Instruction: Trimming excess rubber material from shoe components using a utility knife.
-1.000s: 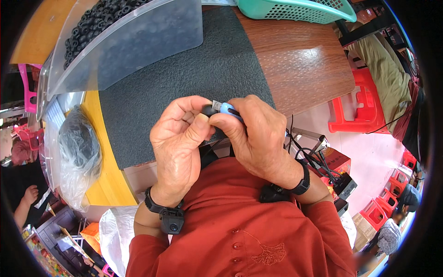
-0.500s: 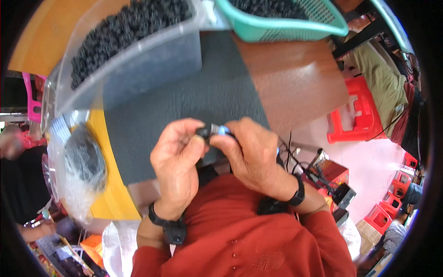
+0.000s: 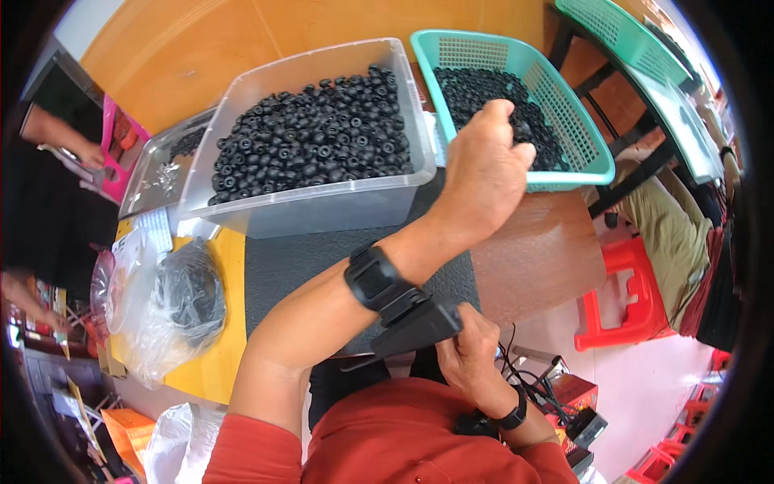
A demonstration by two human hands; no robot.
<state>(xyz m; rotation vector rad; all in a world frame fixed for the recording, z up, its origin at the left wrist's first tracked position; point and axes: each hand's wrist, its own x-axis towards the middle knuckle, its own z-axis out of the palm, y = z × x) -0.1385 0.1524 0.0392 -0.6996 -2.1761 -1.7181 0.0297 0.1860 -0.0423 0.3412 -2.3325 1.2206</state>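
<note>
My left hand [image 3: 488,161] reaches over the near-left edge of a green mesh basket [image 3: 601,161] that holds many small black pieces [image 3: 484,89]. Its fingers are curled; whatever sits at the fingertips blends with the dark pieces and cannot be told. Close to my body, past the table's near edge, my right hand [image 3: 474,352] is closed. The black device on my left wrist [image 3: 383,286] hides part of it, and what it grips does not show. Left of the basket stands a clear plastic bin [image 3: 322,210] heaped with round black parts [image 3: 322,133], each with a hole.
Under my left forearm lies a dark mat [image 3: 282,274] on the table. A clear bag with dark contents [image 3: 189,290] rests at the left, below a metal tray [image 3: 165,173]. A red stool [image 3: 629,298] stands at the right. Another person's hand [image 3: 89,153] shows far left.
My left hand has left the small black part and bladed tool held before my chest and reached up and right to the green basket. My right hand has lowered. The view has shifted.
</note>
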